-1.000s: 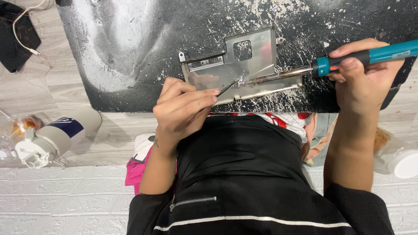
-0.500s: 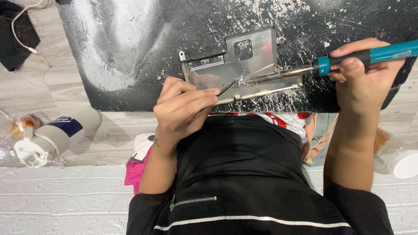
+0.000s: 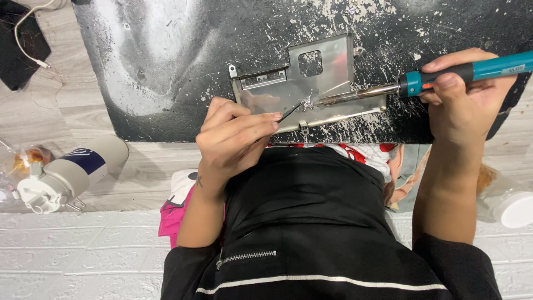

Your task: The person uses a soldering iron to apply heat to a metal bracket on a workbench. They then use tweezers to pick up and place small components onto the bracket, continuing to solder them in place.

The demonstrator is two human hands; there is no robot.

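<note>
A bent silver metal plate (image 3: 325, 83) with a square hole lies on a black, white-speckled mat (image 3: 183, 55). My right hand (image 3: 466, 97) grips a teal-handled soldering iron (image 3: 444, 76); its metal tip reaches left to a spot near the plate's middle. My left hand (image 3: 233, 136) pinches a thin dark wire-like piece (image 3: 291, 111) whose end meets the iron's tip on the plate. Both forearms come up from black sleeves at the bottom.
A white bottle with a dark band (image 3: 66, 175) lies on the pale wood-look floor at left, beside a clear bag (image 3: 22, 161). A black device with a white cable (image 3: 19, 39) sits top left. A white-lidded jar (image 3: 513, 203) is at right.
</note>
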